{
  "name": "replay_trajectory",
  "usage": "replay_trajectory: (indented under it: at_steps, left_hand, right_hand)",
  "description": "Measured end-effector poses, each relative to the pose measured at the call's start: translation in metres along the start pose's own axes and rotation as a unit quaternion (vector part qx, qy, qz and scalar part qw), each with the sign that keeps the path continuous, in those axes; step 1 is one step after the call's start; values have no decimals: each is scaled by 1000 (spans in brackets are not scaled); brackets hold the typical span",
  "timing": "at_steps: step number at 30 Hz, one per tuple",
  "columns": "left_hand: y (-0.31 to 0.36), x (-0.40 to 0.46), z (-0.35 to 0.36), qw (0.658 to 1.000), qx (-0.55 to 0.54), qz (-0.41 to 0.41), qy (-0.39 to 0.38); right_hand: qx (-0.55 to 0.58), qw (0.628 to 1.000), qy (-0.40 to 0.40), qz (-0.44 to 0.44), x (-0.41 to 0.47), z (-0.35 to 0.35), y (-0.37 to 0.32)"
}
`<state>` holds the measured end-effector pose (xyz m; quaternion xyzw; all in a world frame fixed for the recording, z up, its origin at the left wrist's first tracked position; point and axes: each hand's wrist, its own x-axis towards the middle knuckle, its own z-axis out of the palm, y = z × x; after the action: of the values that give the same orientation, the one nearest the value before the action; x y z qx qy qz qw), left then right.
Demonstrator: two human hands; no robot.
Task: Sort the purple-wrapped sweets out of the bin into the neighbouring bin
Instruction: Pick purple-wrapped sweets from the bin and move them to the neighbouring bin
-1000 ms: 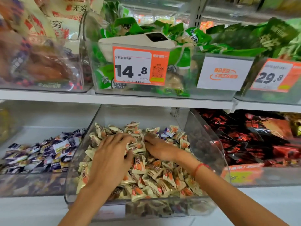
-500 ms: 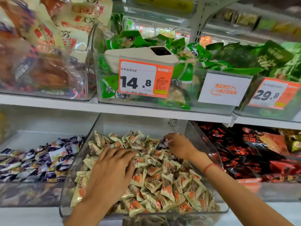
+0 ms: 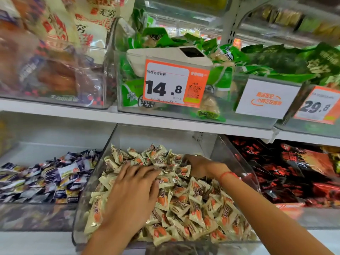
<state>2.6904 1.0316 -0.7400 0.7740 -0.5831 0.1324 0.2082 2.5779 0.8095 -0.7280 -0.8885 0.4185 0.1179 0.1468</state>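
Cream sweets (image 3: 184,203) printed with orange fill the clear bin (image 3: 237,162); purple-and-white sweets (image 3: 46,175) lie left, red-and-black packets (image 3: 294,172) right, beneath an orange-and-white price tag (image 3: 174,83).

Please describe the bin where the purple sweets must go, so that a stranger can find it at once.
Look at the lower shelf, under the orange 14.8 price tag. Both hands dig in the middle clear bin of cream sweets; the target bin stands directly to its left. It alone holds dark purple and white wrappers.
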Motion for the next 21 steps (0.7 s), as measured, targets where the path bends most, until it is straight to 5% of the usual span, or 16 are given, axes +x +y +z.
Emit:
replay_trajectory:
  at_steps: [8,16,21]
  left_hand:
    - [5,4,-12,995,-87,-29,-37]
    - [19,8,-30,983,-186,0,-4]
    - [26,-3,-22,977,-170,76,-105]
  right_hand:
    - [-58,995,-28,-75,-11,-12,-12]
    - [78,974,5,-214,-110,-26,-16]
    - [46,961,174,-210,-154,-1,10]
